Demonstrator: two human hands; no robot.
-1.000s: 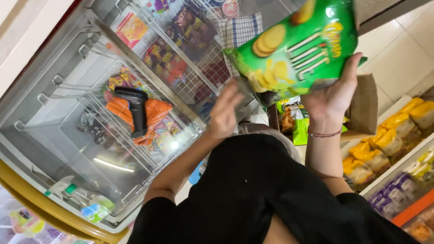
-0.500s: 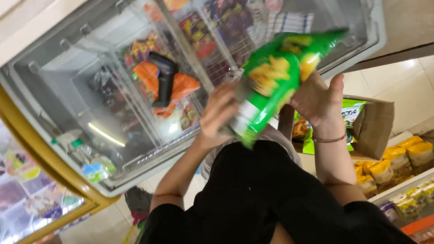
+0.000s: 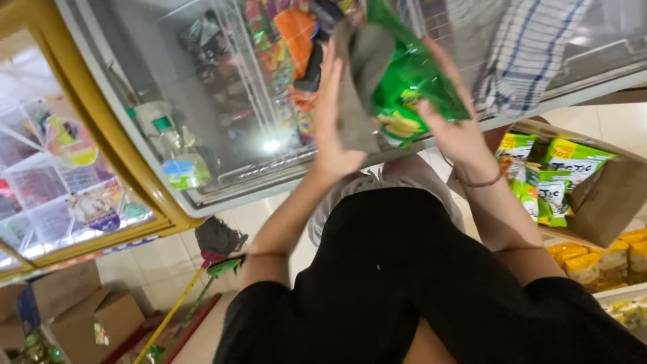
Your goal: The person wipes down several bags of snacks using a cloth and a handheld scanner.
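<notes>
Shop floor, glass-topped freezer (image 3: 222,168) ahead | green snack bag (image 3: 404,87) held over the freezer lid | left hand (image 3: 337,114) flat against a grey cloth (image 3: 360,81) on it, right hand (image 3: 451,128) gripping the bag's edge | wiping step looks underway | next: steady hold, turn the bag.

- The light is bright and even, falling from overhead; the pale floor tiles (image 3: 633,128) at the right edge wash out almost white.
- A small hot glare spot sits on the freezer lid (image 3: 271,145), and the glass throws milky reflections that veil what lies under it.
- My left hand (image 3: 335,128) and right hand (image 3: 453,128) are smeared by motion blur, and the green snack bag (image 3: 411,87) between them is soft, its print unreadable.
- My black shirt (image 3: 404,283) reads as a flat dark mass with little detail.
- The wide lens bends the yellow freezer frame (image 3: 101,128), and the corners go soft.
</notes>
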